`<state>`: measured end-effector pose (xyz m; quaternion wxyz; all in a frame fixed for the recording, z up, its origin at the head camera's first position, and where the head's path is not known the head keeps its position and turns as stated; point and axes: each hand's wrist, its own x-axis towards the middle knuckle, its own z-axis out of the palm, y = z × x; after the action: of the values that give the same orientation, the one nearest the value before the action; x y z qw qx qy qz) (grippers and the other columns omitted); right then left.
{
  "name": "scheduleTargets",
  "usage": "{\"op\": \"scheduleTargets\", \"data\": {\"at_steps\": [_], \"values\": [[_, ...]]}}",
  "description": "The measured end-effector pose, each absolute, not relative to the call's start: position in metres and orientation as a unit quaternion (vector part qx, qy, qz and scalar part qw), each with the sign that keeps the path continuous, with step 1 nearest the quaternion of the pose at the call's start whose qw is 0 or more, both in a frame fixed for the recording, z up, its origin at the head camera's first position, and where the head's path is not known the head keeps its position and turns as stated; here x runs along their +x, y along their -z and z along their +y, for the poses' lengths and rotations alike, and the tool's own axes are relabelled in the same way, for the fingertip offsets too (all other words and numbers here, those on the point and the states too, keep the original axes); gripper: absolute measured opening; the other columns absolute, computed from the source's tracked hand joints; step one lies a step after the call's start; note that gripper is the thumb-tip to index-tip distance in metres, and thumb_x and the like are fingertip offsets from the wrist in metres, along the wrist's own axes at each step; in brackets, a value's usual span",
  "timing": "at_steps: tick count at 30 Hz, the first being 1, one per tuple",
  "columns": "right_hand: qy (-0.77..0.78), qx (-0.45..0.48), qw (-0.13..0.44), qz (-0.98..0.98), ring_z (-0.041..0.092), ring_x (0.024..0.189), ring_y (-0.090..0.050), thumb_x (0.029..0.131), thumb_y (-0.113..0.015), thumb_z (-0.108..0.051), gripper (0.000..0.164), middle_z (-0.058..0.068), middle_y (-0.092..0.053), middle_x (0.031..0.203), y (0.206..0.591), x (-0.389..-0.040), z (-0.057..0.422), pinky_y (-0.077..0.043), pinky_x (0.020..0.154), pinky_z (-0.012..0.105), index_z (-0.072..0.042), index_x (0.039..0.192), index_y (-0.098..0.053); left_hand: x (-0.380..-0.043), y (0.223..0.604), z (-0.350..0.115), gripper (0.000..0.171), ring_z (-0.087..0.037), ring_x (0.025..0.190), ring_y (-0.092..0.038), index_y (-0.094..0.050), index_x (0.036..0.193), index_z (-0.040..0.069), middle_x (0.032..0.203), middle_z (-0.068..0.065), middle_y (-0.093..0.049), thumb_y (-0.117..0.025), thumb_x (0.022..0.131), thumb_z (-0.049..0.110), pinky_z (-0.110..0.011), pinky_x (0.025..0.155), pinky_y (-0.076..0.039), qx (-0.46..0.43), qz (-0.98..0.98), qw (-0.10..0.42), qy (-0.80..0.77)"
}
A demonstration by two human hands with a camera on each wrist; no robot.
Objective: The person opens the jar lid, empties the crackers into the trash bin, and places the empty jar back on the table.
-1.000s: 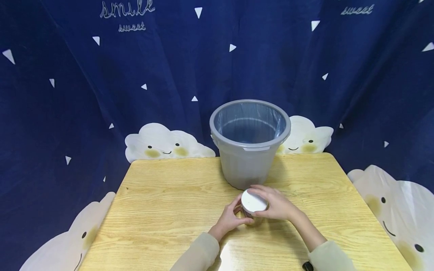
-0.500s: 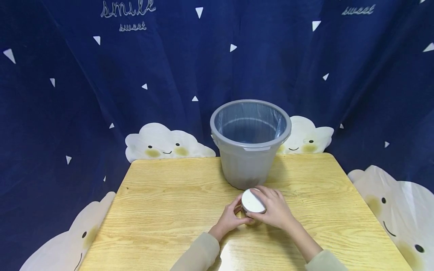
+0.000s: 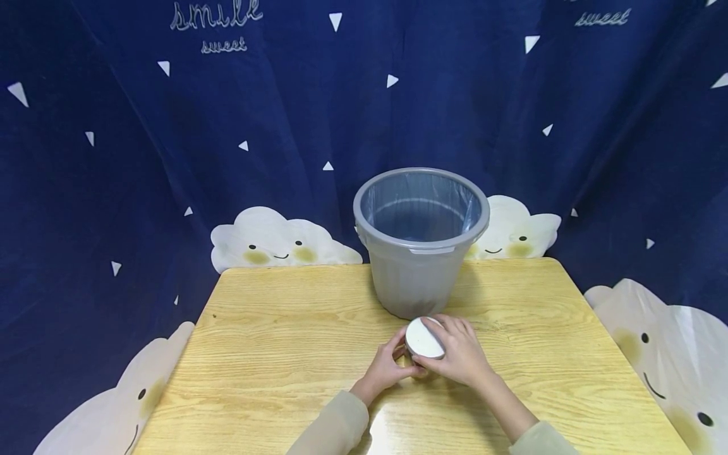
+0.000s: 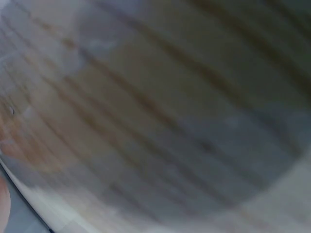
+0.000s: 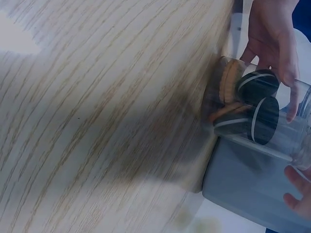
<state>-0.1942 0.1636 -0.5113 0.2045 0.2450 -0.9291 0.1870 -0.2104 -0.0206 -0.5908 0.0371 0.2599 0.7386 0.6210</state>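
A clear jar [image 5: 290, 138] of sandwich cookies [image 5: 265, 120], some dark and some light brown, stands on the table under a round white lid [image 3: 421, 339]. My left hand [image 3: 382, 371] holds the jar's side, thumb in front and fingers behind. From the right, my right hand [image 3: 462, 354] grips the lid, fingers across its far edge and thumb at its near edge. The right wrist view catches the left hand [image 5: 272, 36] at the jar wall and fingertips of the right hand [image 5: 299, 191] at the lid end. A blurred fingertip [image 4: 4, 206] edges into the left wrist view.
Just behind the jar, a grey bin [image 3: 412, 278] lined with a bluish bag stands on the wooden table [image 3: 273, 341]. A dark blue curtain [image 3: 284, 114] with white triangles and smiling clouds hangs around the table's back and sides.
My right hand has turned clockwise on the lid, thumb shifting left and fingers right, with most of the turn before the half-second frame. The left hand and jar have stayed in place.
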Motion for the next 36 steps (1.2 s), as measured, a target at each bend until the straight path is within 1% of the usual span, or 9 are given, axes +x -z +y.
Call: {"op": "scheduleTargets", "data": {"at_steps": [5,12,14,21,26,31,36], "values": [[-0.187,0.257,0.205,-0.926,0.033,0.105,-0.053,0.066,-0.071,-0.057,0.074,0.015,-0.056,0.117,0.511,-0.195,0.164,-0.038,0.093,0.056,-0.013,0.123,-0.057,-0.204,0.576,-0.023,0.081,-0.029,0.121,-0.046,-0.035,0.140,0.016,0.135,-0.013,-0.046,-0.079,0.071,0.010,-0.034,0.096,-0.044,0.268,0.736,0.030,-0.621],[-0.185,0.276,0.192,-0.923,0.032,0.106,-0.053,0.067,-0.070,-0.056,0.074,0.015,-0.055,0.119,0.511,-0.198,0.167,-0.040,0.092,0.055,-0.013,0.125,-0.056,-0.212,0.597,-0.020,0.086,-0.021,0.124,-0.043,-0.031,0.141,0.029,0.139,0.001,-0.042,-0.079,0.071,0.019,-0.027,0.098,-0.040,0.247,0.743,0.053,-0.620],[-0.185,0.281,0.188,-0.923,0.032,0.106,-0.053,0.067,-0.071,-0.055,0.073,0.015,-0.055,0.119,0.510,-0.198,0.168,-0.040,0.091,0.056,-0.013,0.125,-0.056,-0.211,0.595,-0.020,0.085,-0.020,0.124,-0.043,-0.031,0.141,0.029,0.138,0.000,-0.042,-0.079,0.071,0.018,-0.028,0.098,-0.041,0.248,0.741,0.053,-0.622],[-0.195,0.301,0.168,-0.918,0.031,0.107,-0.053,0.067,-0.071,-0.052,0.072,0.014,-0.055,0.122,0.508,-0.201,0.172,-0.040,0.092,0.055,-0.014,0.126,-0.056,-0.203,0.573,-0.022,0.083,-0.021,0.121,-0.045,-0.035,0.140,0.020,0.136,-0.007,-0.045,-0.079,0.070,0.010,-0.036,0.096,-0.044,0.271,0.730,0.029,-0.627],[-0.208,0.315,0.140,-0.915,0.033,0.111,-0.050,0.069,-0.070,-0.051,0.071,0.013,-0.053,0.126,0.505,-0.203,0.174,-0.037,0.095,0.057,-0.015,0.128,-0.054,-0.201,0.565,-0.024,0.083,-0.018,0.121,-0.045,-0.034,0.140,0.021,0.136,-0.004,-0.045,-0.078,0.071,0.009,-0.034,0.096,-0.044,0.269,0.736,0.038,-0.620],[-0.210,0.331,0.124,-0.912,0.034,0.111,-0.051,0.068,-0.071,-0.049,0.070,0.013,-0.053,0.127,0.503,-0.207,0.178,-0.039,0.093,0.055,-0.016,0.128,-0.054,-0.201,0.565,-0.024,0.082,-0.021,0.121,-0.045,-0.034,0.140,0.022,0.136,-0.003,-0.045,-0.078,0.072,0.010,-0.034,0.096,-0.044,0.266,0.738,0.043,-0.618],[-0.209,0.347,0.107,-0.908,0.035,0.110,-0.051,0.068,-0.072,-0.047,0.070,0.014,-0.053,0.127,0.499,-0.210,0.180,-0.040,0.091,0.055,-0.015,0.128,-0.054,-0.202,0.566,-0.024,0.082,-0.024,0.120,-0.046,-0.035,0.140,0.019,0.135,-0.007,-0.046,-0.078,0.071,0.011,-0.036,0.095,-0.045,0.275,0.739,0.029,-0.615]]}}
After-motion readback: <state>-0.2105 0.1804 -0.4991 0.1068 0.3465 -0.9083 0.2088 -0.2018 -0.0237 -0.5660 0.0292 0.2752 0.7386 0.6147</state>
